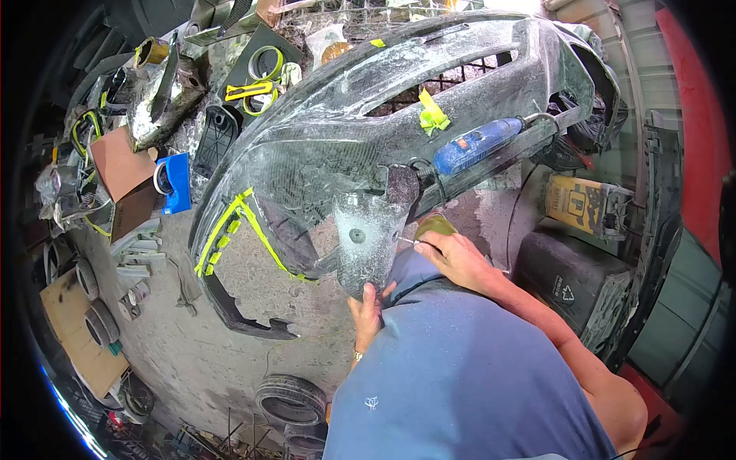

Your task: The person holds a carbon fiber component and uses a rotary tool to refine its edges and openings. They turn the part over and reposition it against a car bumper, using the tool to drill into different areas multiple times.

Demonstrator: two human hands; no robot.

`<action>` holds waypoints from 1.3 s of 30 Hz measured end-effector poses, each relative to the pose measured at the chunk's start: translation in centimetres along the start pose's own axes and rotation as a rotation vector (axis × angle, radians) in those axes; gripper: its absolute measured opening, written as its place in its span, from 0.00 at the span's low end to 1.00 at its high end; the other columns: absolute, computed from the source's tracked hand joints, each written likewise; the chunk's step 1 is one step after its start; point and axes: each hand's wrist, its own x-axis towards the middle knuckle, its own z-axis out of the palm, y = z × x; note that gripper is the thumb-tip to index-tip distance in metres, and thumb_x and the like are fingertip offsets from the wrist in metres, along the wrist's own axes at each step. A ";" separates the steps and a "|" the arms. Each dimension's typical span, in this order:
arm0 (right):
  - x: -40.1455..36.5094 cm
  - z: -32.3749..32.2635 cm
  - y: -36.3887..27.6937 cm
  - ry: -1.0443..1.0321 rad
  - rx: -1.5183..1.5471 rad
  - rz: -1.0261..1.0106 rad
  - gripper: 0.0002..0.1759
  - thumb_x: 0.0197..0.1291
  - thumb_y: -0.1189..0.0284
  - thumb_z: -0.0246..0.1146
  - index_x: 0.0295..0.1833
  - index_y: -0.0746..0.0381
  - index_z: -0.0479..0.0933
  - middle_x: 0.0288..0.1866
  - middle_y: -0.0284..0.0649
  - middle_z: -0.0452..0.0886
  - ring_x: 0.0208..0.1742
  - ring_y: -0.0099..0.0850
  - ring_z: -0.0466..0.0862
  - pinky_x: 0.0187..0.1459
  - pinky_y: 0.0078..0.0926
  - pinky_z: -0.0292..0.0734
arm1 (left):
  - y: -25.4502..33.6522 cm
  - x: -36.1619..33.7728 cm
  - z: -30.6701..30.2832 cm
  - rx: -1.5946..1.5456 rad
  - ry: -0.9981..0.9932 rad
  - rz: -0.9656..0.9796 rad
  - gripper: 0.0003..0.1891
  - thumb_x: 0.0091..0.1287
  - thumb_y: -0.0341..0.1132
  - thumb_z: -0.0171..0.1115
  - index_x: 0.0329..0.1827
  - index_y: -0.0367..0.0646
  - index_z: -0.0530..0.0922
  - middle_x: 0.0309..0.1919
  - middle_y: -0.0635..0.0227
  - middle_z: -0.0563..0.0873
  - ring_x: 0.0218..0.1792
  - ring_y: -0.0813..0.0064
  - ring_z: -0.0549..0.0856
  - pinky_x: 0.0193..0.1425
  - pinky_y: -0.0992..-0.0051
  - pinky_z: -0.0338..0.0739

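A dusty grey plate-like piece with a round hole near its middle is at the centre, in front of a large dark bumper. My left hand grips its lower end, thumb on the face. At its right edge, my right hand pinches a thin light-coloured tool whose tip is at the piece. Above the right hand, a blue power tool rests on the bumper. Yellow-green tape lines the bumper's left opening, and a tape scrap sticks near its grille.
Tape rolls, a yellow cutter and a cardboard box lie at the upper left. A black bin and a yellow box stand at the right. Tyres are on the floor below.
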 end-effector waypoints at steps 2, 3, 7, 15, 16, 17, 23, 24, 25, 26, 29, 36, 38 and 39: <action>0.3 0.2 0.8 0.142 -0.128 -0.087 0.15 0.71 0.62 0.57 0.46 0.64 0.76 0.38 0.53 0.81 0.42 0.55 0.80 0.42 0.46 0.74 | -0.2 0.0 -0.1 0.021 0.012 0.020 0.25 0.75 0.43 0.57 0.67 0.36 0.67 0.60 0.53 0.79 0.58 0.57 0.82 0.56 0.54 0.84; 0.3 0.3 1.0 0.143 -0.128 -0.086 0.15 0.71 0.62 0.57 0.46 0.64 0.76 0.38 0.53 0.81 0.42 0.55 0.80 0.42 0.46 0.74 | -0.2 0.0 0.0 0.021 0.012 0.020 0.25 0.75 0.43 0.57 0.67 0.36 0.67 0.60 0.53 0.79 0.58 0.57 0.82 0.56 0.54 0.84; 0.2 0.5 1.3 0.136 -0.170 -0.127 0.14 0.70 0.63 0.58 0.47 0.63 0.76 0.40 0.51 0.81 0.43 0.54 0.81 0.43 0.45 0.75 | 0.0 -0.1 0.3 0.011 0.030 0.023 0.25 0.74 0.43 0.58 0.67 0.36 0.67 0.60 0.54 0.78 0.58 0.58 0.82 0.56 0.53 0.84; -0.1 0.7 1.2 0.045 -0.033 -0.136 0.14 0.72 0.60 0.55 0.45 0.61 0.76 0.30 0.51 0.81 0.34 0.52 0.81 0.35 0.48 0.72 | 0.6 -0.3 0.7 -0.003 0.007 0.005 0.26 0.74 0.44 0.60 0.66 0.33 0.69 0.61 0.56 0.77 0.59 0.63 0.80 0.56 0.56 0.84; 0.0 0.8 1.3 0.109 -0.038 -0.140 0.15 0.73 0.61 0.55 0.45 0.62 0.76 0.30 0.52 0.80 0.34 0.53 0.81 0.35 0.48 0.72 | 0.4 -0.4 0.7 -0.004 0.024 0.014 0.26 0.74 0.43 0.60 0.66 0.33 0.69 0.61 0.56 0.77 0.58 0.63 0.80 0.56 0.56 0.84; 0.1 0.9 1.4 0.175 -0.044 -0.143 0.15 0.73 0.61 0.54 0.46 0.62 0.76 0.30 0.53 0.80 0.34 0.54 0.81 0.36 0.48 0.71 | 0.2 -0.3 0.6 -0.007 0.038 0.023 0.26 0.74 0.43 0.60 0.65 0.33 0.69 0.61 0.55 0.78 0.58 0.63 0.81 0.56 0.56 0.84; -0.6 0.7 0.2 0.062 -0.002 -0.096 0.16 0.74 0.61 0.53 0.47 0.64 0.77 0.30 0.55 0.80 0.35 0.56 0.80 0.36 0.49 0.71 | 0.3 -0.2 0.7 -0.004 0.024 0.013 0.25 0.74 0.43 0.59 0.65 0.32 0.70 0.60 0.55 0.78 0.57 0.62 0.82 0.56 0.56 0.84; -0.6 0.7 0.3 0.063 -0.002 -0.096 0.16 0.74 0.61 0.53 0.47 0.64 0.77 0.30 0.55 0.80 0.35 0.56 0.80 0.36 0.49 0.71 | 0.2 -0.2 0.7 -0.005 0.023 0.013 0.25 0.74 0.43 0.59 0.65 0.32 0.70 0.60 0.55 0.78 0.57 0.62 0.82 0.56 0.56 0.84; -0.4 0.7 0.4 0.074 0.026 -0.097 0.17 0.74 0.61 0.53 0.47 0.64 0.76 0.30 0.56 0.80 0.36 0.56 0.80 0.37 0.49 0.71 | 0.1 -0.2 0.6 -0.005 0.025 0.015 0.25 0.74 0.42 0.59 0.65 0.32 0.69 0.60 0.55 0.78 0.57 0.62 0.82 0.56 0.55 0.84; -0.3 0.8 0.6 0.086 0.055 -0.098 0.17 0.74 0.61 0.53 0.47 0.65 0.76 0.31 0.57 0.80 0.36 0.57 0.80 0.37 0.49 0.71 | 0.1 -0.2 0.5 -0.005 0.027 0.019 0.25 0.74 0.42 0.59 0.65 0.32 0.69 0.60 0.55 0.78 0.57 0.62 0.81 0.56 0.55 0.84; -0.3 0.8 0.9 0.084 0.022 -0.080 0.17 0.74 0.61 0.53 0.48 0.65 0.77 0.30 0.58 0.80 0.36 0.57 0.80 0.37 0.49 0.71 | 0.2 -0.1 0.4 0.035 0.007 0.024 0.28 0.74 0.45 0.59 0.68 0.34 0.66 0.61 0.52 0.78 0.59 0.56 0.82 0.56 0.54 0.84; -0.6 0.4 -0.5 0.030 0.053 -0.013 0.18 0.74 0.61 0.54 0.44 0.67 0.75 0.33 0.55 0.78 0.38 0.56 0.78 0.41 0.44 0.72 | -0.1 -0.1 0.2 0.040 0.021 0.021 0.28 0.74 0.45 0.59 0.68 0.34 0.66 0.61 0.51 0.78 0.59 0.55 0.82 0.56 0.53 0.84; -0.6 0.4 -0.7 0.003 0.083 -0.007 0.18 0.74 0.61 0.54 0.43 0.67 0.75 0.33 0.55 0.78 0.38 0.55 0.79 0.41 0.44 0.72 | -0.2 -0.2 0.2 0.046 0.023 0.013 0.28 0.74 0.44 0.59 0.69 0.35 0.66 0.60 0.51 0.78 0.59 0.55 0.82 0.56 0.53 0.84; -0.6 0.3 -0.7 0.002 0.082 -0.005 0.18 0.74 0.61 0.54 0.43 0.67 0.75 0.33 0.55 0.78 0.38 0.55 0.79 0.41 0.44 0.72 | -0.2 -0.2 0.2 0.045 0.023 0.012 0.28 0.74 0.44 0.59 0.69 0.35 0.66 0.60 0.51 0.78 0.59 0.55 0.82 0.56 0.53 0.84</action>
